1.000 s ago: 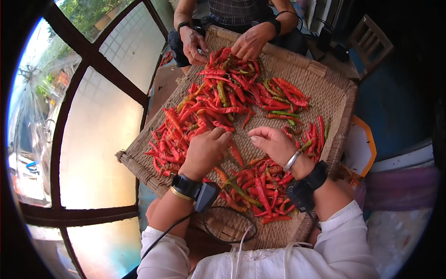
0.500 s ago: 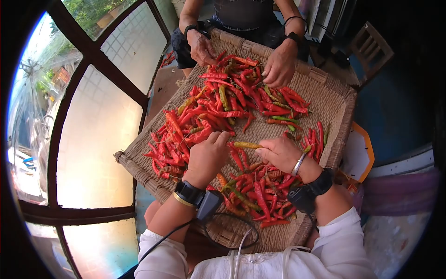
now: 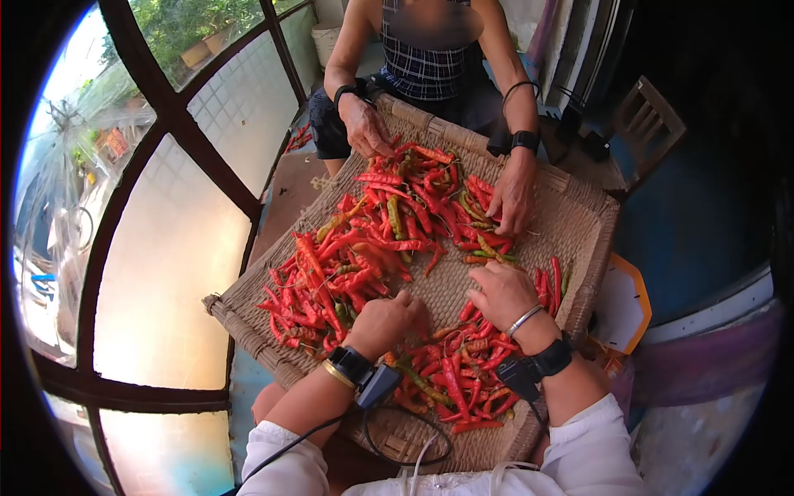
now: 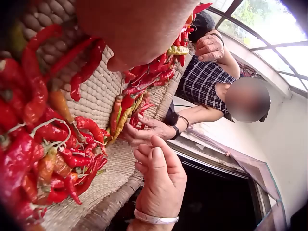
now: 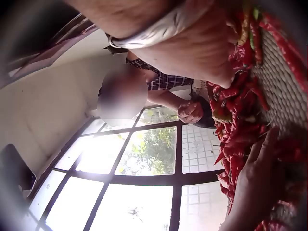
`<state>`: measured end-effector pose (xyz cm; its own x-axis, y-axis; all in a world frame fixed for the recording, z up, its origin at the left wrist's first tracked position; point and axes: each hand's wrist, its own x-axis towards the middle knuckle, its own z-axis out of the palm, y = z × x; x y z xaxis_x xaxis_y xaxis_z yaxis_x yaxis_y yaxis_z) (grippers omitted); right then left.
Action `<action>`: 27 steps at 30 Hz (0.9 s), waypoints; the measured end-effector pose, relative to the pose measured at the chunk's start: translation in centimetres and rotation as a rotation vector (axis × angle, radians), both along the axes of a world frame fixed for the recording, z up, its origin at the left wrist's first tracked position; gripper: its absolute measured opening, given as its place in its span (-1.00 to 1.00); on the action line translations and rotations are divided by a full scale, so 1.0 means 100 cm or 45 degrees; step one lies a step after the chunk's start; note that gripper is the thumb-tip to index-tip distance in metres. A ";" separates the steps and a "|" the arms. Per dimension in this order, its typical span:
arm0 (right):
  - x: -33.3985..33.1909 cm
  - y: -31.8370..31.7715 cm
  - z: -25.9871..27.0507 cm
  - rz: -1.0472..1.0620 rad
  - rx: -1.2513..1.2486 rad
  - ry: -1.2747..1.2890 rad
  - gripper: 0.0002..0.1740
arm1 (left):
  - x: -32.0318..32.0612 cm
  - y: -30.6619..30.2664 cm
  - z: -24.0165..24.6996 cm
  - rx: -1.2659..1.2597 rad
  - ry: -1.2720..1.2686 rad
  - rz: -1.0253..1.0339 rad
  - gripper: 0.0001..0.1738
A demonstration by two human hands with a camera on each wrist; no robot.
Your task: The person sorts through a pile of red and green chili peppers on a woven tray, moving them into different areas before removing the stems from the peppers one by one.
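Observation:
My left hand (image 3: 380, 324) is low over the woven tray (image 3: 571, 194), beside the large pile of red chili peppers (image 3: 331, 273). In the right wrist view its fingers look fairly straight, close over the peppers, with nothing seen in them. Wearing a silver bracelet (image 3: 525, 320), my right hand (image 3: 506, 298) hovers above a smaller heap of chilies (image 3: 455, 388) at the near side. From the left wrist view, its fingers (image 4: 161, 154) are loosely bent and no pepper shows in them. Green and yellowish chilies (image 3: 488, 245) lie just beyond it.
Across the tray sits another person (image 3: 430, 58); one of their hands (image 3: 514, 194) touches chilies at the right, the other (image 3: 364, 126) the pile's far end. A wooden chair (image 3: 649, 124) stands behind at right, framed windows (image 3: 165, 264) at left. Cables (image 3: 405, 413) hang near my forearms.
A yellowish chili pinched in my right hand half a second ago no longer shows there. My left hand has moved nearer me. The other person's hand has shifted toward the green chilies.

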<state>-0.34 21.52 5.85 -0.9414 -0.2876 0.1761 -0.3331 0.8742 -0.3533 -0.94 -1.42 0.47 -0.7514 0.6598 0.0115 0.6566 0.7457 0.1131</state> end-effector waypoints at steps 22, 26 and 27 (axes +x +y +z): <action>0.014 -0.034 -0.021 0.095 -1.169 -0.699 -0.72 | 0.017 0.016 0.032 1.221 -1.034 0.251 -0.76; 0.009 -0.029 -0.012 -0.104 -1.400 -0.832 -0.84 | 0.020 0.015 0.043 1.370 -0.866 0.382 -0.71; 0.005 -0.024 -0.009 -0.151 -1.525 -0.906 -0.88 | 0.019 0.015 0.046 1.494 -0.879 0.457 -0.69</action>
